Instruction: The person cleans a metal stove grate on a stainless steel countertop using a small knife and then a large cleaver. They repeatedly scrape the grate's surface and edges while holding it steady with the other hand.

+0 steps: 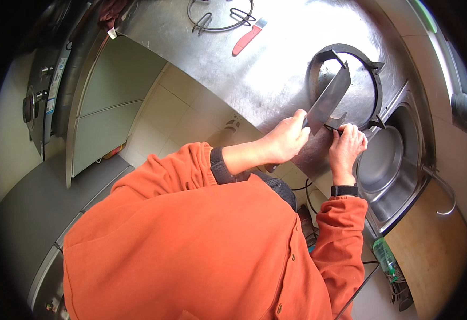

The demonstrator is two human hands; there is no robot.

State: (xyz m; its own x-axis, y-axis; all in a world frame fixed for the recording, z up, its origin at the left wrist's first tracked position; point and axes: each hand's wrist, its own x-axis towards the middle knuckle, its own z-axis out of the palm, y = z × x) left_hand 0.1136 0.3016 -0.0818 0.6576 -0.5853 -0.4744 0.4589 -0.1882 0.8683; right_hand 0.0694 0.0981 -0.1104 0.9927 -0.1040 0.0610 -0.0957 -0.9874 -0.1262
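My left hand (pixel 285 138) grips the dark handle of a broad-bladed kitchen knife (pixel 329 98). Its blade slants up and right over a black metal pan-support ring (pixel 377 90) on the stainless-steel counter (pixel 217 76). Close to the blade's lower end, my right hand (pixel 346 146) pinches a dark part at the ring's near side; the fingers partly hide it. Whether the blade touches the ring cannot be told. A peeler-like tool or small knife with a red handle (pixel 246 42) lies farther left, near a thin wire stand (pixel 217 29).
A steel sink (pixel 411 116) with a round pan or basin (pixel 379 160) inside adjoins the counter on the right. Beyond it are a curved metal hook or spout (pixel 447 188) and a wooden board (pixel 429 240). Dark cloth (pixel 111 14) hangs at the counter's left end, above a cabinet (pixel 113 88).
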